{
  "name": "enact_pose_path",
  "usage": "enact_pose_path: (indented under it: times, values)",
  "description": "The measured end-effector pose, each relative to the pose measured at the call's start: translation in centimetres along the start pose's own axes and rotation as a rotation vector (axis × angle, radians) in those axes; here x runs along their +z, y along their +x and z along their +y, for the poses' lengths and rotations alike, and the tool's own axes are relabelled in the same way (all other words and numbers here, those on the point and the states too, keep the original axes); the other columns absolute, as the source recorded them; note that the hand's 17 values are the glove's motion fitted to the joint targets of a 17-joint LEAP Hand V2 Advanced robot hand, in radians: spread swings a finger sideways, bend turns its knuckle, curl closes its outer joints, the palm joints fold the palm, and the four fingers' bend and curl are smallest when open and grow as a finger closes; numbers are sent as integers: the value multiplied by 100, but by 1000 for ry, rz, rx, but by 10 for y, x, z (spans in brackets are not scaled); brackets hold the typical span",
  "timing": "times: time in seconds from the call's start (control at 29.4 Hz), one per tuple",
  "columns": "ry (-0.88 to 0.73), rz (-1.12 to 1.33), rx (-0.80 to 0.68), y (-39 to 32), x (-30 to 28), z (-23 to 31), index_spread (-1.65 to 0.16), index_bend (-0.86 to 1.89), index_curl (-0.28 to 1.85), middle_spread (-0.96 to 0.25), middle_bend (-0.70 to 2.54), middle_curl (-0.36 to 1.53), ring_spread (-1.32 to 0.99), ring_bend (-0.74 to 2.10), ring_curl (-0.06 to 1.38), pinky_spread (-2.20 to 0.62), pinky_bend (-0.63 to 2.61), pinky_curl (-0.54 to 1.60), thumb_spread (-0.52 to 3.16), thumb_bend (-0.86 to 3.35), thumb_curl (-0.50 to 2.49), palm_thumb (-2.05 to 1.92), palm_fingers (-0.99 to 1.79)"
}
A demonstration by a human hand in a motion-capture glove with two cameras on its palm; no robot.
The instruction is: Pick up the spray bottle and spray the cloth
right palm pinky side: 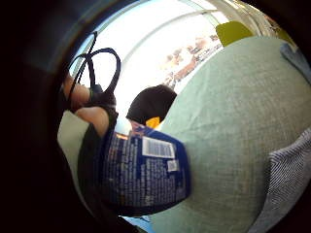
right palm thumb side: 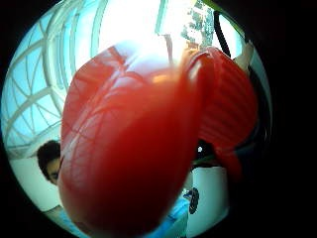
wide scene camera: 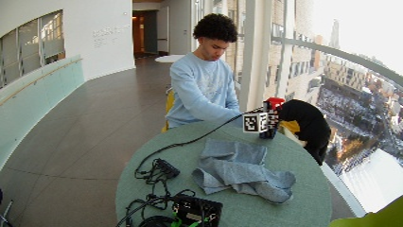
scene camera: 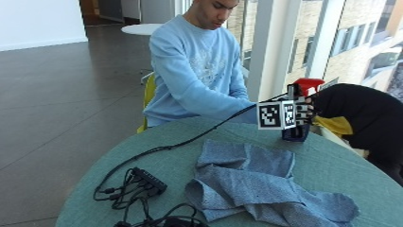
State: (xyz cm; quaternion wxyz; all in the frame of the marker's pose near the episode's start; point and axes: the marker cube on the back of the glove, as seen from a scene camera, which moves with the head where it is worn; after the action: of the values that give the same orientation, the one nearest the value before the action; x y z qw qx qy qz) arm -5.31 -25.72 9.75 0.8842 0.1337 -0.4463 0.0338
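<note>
Bright daylight floods in through the windows (wide scene camera: 296,56) at three o'clock, blowing them out white; the red sprayer head (right palm thumb side: 133,144) is blurred.

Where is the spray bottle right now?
In the outside view the spray bottle is at the far edge of the green table, held by the gloved right hand, beyond the blue cloth.

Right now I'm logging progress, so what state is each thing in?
spray bottle: upright, gripped, at the table's far edge
right hand: curled round the bottle
cloth: crumpled, lying on the table, apart from the bottle
table: covered in green fabric
</note>
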Motion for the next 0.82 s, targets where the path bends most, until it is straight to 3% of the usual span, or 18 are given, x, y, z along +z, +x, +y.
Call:
enact_pose_path:
  times: [0.41,0.51,0.82]
  values:
    - [-51,39,37,2,0,5,-21,16,44,-9,39,53,-10,48,39,2,21,36,100,-3,53,81,114]
    - [-62,80,21,-1,-7,12,-24,6,40,-9,36,52,-10,48,39,4,23,36,101,-3,51,79,101]
    - [-65,349,-10,-33,-89,54,-32,4,29,-8,32,50,-9,51,40,8,31,39,104,-3,46,76,82]
